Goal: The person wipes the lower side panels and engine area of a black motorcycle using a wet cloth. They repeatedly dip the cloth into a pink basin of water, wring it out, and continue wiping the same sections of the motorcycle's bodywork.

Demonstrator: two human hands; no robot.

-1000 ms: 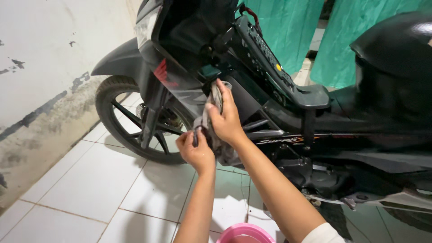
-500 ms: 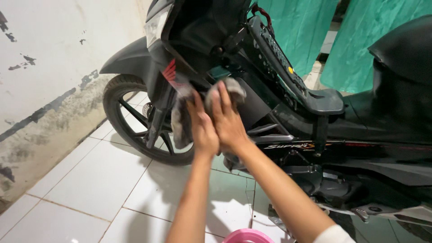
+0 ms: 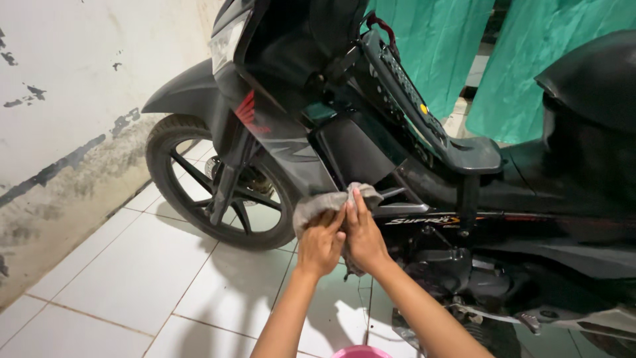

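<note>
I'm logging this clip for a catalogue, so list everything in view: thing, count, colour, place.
motorbike: one, black, fills centre and right
front wheel: one, black, left of centre, on the tiles
cloth: one, grey, held against the bike's lower panel
basin: one, pink, bottom edge, only the rim shows
curtains: two, green, top right behind the bike
floor tiles: many, white, lower left
wall: one, white, stained, left
left hand: one, on the cloth
right hand: one, on the cloth
</note>
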